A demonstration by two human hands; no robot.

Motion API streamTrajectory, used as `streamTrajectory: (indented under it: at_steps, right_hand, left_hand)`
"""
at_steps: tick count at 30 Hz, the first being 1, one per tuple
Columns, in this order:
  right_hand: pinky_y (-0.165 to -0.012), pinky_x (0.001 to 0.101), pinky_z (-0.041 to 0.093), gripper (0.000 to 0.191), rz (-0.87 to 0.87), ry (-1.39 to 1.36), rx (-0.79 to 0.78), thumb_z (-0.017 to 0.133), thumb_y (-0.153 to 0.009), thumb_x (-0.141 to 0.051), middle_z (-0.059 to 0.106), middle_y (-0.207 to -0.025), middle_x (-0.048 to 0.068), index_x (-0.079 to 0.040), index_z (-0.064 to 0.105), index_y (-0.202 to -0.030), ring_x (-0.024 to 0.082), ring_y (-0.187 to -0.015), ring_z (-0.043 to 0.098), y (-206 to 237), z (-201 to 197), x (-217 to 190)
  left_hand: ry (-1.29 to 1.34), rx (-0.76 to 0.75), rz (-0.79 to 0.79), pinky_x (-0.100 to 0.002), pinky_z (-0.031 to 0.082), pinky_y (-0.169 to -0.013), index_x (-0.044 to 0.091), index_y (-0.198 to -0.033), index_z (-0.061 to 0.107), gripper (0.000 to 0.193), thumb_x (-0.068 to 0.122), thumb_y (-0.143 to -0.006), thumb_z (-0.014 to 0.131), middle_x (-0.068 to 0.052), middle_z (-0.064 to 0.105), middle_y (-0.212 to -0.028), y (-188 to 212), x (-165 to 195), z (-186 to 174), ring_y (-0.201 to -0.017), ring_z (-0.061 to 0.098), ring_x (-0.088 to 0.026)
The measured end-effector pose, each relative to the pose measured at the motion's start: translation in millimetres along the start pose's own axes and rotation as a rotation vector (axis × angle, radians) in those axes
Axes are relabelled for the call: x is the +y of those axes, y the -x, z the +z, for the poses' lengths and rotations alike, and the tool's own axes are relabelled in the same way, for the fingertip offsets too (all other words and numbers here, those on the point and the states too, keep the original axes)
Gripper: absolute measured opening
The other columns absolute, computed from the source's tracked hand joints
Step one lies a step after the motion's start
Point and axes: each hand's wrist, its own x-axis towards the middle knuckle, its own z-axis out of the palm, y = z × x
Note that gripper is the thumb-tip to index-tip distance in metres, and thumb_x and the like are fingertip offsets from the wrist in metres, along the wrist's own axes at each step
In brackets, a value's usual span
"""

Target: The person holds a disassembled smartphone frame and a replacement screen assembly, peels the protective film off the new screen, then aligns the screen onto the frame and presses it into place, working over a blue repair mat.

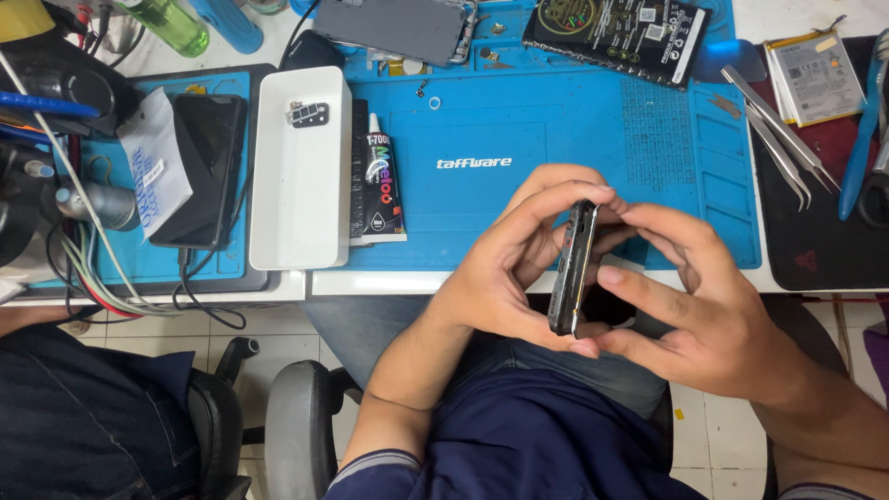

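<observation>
Here, in the head view, both hands gripped a dark phone [573, 268] edge-on at centre frame, just below the table edge: the left hand [505, 268] cupped its left face, the right hand [690, 296] pinched its right side. It looked like a pressing or seating step; the next move would likely call for even fingertip pressure along the frame. Above lay a blue work mat [556, 148], a white tray [301, 176] and glue tube [381, 181] at left, tweezers [778, 139] upper right. Tiled floor showed below.
</observation>
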Motion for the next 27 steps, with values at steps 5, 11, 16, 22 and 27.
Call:
streamTrajectory:
  at_steps: [5,11,16,22,27]
  right_hand:
    - [-0.12,0.051,0.046,0.071,-0.01,0.017,-0.011,0.088,-0.075,-0.023,0.038,-0.145,0.022,-0.018,0.055,-0.138,0.04,-0.143,0.047,-2,-2,-2]
    - [-0.119,0.0516,0.046,0.07,-0.002,0.017,-0.02,0.086,-0.078,-0.021,0.037,-0.145,0.023,-0.017,0.054,-0.14,0.041,-0.142,0.047,-2,-4,-5]
    - [-0.118,0.0515,0.047,0.067,0.012,0.036,-0.013,0.085,-0.078,-0.02,0.038,-0.145,0.024,-0.015,0.055,-0.138,0.041,-0.14,0.048,-3,-4,-5]
    - [-0.118,0.0514,0.047,0.067,0.018,0.03,-0.018,0.085,-0.078,-0.019,0.037,-0.145,0.024,-0.015,0.055,-0.138,0.041,-0.14,0.048,-2,-5,-5]
    - [-0.118,0.0517,0.047,0.067,0.021,0.036,-0.021,0.085,-0.079,-0.019,0.037,-0.145,0.024,-0.014,0.055,-0.138,0.041,-0.141,0.047,-2,-4,-5]
  left_hand:
    - [-0.008,0.01,0.007,-0.038,0.041,-0.127,0.004,-0.156,0.042,0.098,0.003,-0.076,0.099,-0.006,0.039,-0.142,2,-6,2,-0.136,0.047,-0.016]
    - [0.018,0.013,0.005,-0.037,0.04,-0.128,0.005,-0.157,0.041,0.099,0.004,-0.077,0.099,-0.004,0.038,-0.143,3,-12,2,-0.137,0.046,-0.015]
    - [0.013,0.016,0.001,-0.036,0.04,-0.128,0.006,-0.158,0.041,0.099,0.005,-0.078,0.099,-0.003,0.037,-0.144,3,-14,1,-0.138,0.046,-0.014]
    - [0.007,0.012,-0.008,-0.035,0.04,-0.128,0.007,-0.158,0.04,0.099,0.005,-0.078,0.099,-0.003,0.037,-0.145,3,-14,0,-0.138,0.045,-0.014]
    - [0.01,0.012,-0.008,-0.034,0.04,-0.127,0.008,-0.157,0.04,0.098,0.005,-0.078,0.099,-0.003,0.037,-0.144,3,-14,1,-0.137,0.045,-0.013]
